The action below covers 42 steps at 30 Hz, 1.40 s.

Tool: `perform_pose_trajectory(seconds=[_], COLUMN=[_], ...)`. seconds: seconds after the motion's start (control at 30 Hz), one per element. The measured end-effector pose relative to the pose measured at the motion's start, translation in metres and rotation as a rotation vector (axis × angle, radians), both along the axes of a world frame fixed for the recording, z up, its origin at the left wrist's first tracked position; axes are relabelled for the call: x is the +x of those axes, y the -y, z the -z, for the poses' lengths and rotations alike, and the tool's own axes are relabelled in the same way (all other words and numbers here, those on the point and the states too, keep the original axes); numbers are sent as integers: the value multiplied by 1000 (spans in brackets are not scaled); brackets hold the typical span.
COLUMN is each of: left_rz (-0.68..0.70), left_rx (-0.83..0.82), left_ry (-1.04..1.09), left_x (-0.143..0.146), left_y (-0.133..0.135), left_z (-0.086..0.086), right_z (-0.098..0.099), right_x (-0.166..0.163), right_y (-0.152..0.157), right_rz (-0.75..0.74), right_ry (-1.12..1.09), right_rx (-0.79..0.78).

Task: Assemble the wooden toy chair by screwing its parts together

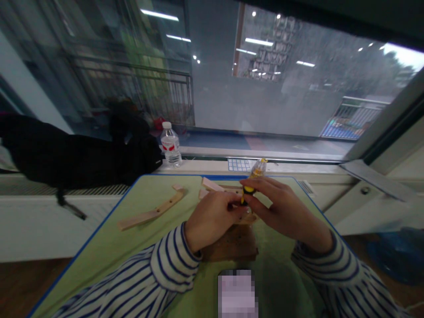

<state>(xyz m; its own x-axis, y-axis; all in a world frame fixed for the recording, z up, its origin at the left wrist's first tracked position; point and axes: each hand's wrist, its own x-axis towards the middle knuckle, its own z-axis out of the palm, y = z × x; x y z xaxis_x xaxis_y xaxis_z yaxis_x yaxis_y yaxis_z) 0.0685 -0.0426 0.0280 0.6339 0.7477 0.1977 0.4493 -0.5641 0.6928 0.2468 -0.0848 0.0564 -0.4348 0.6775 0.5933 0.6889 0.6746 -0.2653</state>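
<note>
In my right hand [281, 205], thumb and fingers pinch a short yellow and black screwdriver handle [248, 190], held roughly upright. My left hand [215, 216] is closed beside its lower end, thumb and forefinger together. What those fingers grip is hidden. Below and behind both hands lie pale wooden pieces [212, 184], partly covered by them. A darker brown wooden block [232, 247] sits on the table under my left wrist. To the left rests a separate curved wooden strip [159, 211] with holes in it.
The green table [109, 251] has a blue edge. A phone [236, 293] lies near me. On the sill stand a water bottle [171, 148] and a clear packet with yellow bits [258, 168], near a gridded sheet [239, 164]. A black bag [82, 154] is at the left.
</note>
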Motion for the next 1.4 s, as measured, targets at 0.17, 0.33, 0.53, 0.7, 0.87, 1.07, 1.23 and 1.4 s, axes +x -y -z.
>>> perform_pose_trajectory(seconds=[0.17,0.33,0.53,0.7,0.87,1.07,1.23,1.4], left_rz=[26,38,43,11,-33,-40,-26,5], left_rx=[1,17,10,13,17,-3,20,1], left_ry=[0,-9,-9,7,-11,-10,-14,2], left_x=[0,0,-1,0,2,3,2,2], left_y=[-1,-1,-1,1,3,3,3,2], left_z=[1,0,0,1,-3,-5,-2,0], right_z=[1,2,1,0,1,-3,-7,-8], right_x=[0,0,-1,-1,0,2,3,3], right_y=[-1,-2,-1,-1,-1,2,4,4], right_rz=[10,19,34,42,55,41,10,3], right_ry=[4,5,9,13,17,29,24,15], right_rx=[11,38,37,33,29,18,-16,2])
